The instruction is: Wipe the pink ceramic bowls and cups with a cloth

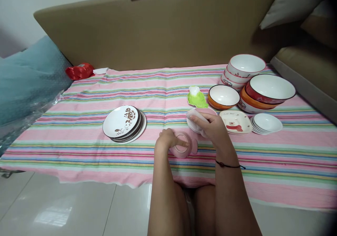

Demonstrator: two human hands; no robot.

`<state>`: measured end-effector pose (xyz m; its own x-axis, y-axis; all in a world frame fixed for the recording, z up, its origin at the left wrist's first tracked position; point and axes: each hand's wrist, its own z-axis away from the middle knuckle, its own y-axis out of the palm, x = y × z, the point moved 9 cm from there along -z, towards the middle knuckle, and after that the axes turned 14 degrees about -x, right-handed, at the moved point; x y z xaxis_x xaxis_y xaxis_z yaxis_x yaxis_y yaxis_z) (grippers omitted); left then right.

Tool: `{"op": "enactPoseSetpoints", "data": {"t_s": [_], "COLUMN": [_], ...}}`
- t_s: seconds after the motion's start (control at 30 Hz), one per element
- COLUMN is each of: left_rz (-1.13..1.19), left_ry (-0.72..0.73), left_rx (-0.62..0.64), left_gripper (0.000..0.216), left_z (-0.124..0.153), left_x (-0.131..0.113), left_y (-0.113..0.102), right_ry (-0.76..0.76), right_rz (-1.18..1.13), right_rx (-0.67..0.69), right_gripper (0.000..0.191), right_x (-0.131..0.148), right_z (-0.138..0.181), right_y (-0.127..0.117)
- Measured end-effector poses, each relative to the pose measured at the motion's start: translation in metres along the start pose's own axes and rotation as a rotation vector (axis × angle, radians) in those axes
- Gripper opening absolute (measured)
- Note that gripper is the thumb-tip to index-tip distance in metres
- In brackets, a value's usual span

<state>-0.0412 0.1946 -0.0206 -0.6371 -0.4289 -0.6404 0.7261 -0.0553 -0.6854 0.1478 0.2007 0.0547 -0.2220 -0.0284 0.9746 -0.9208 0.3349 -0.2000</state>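
My left hand [167, 138] grips a small pink bowl [181, 154] with a side handle, its thumb lying across the base ring. The bowl is tipped so its underside faces me. In my right hand [213, 125] is a bunched white tissue or cloth [195, 119], pinched between the fingers, up and to the right of the bowl. Behind that hand, partly covered, lies a round pink and white dish [210, 112]. A green leaf-shaped dish [198, 99] with a white part sits just beyond it. Right of my right hand is a square cream plate [233, 118] with a bear picture.
A stack of dark-rimmed plates [119, 122] is on the left. At right stand an orange bowl [223, 104], nested small white bowls [270, 123], and stacked big bowls [271, 97] [243, 76]. A striped cloth [79, 134] lies beneath; a red package [80, 71] is far left.
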Motion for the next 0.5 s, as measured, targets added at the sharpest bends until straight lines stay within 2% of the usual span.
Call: {"op": "enactPoseSetpoints", "data": {"t_s": [0.1,0.17,0.33,0.5], "left_rz": [-0.084,-0.089,0.107,0.319], "left_ry": [0.067,0.126,0.314,0.327], "left_rx": [0.082,0.076,-0.031,-0.252], "left_gripper": [0.069,0.073,0.055,0.055], "left_z": [0.008,0.01,0.013,0.015], "left_x": [-0.007,-0.01,-0.018,-0.019], "left_y": [-0.001,-0.008,-0.031,-0.057], "right_ry": [0.031,0.035,-0.015,-0.097], "right_rz": [-0.019,-0.022,0.028,0.008], "right_rx": [-0.002,0.026,0.105,0.012], "right_gripper": [0.049,0.048,0.041,0.025], "right_x": [-0.001,-0.002,0.0,0.008], "right_z": [0.0,0.0,0.004,0.003], "right_y": [-0.003,-0.001,0.008,0.008]}}
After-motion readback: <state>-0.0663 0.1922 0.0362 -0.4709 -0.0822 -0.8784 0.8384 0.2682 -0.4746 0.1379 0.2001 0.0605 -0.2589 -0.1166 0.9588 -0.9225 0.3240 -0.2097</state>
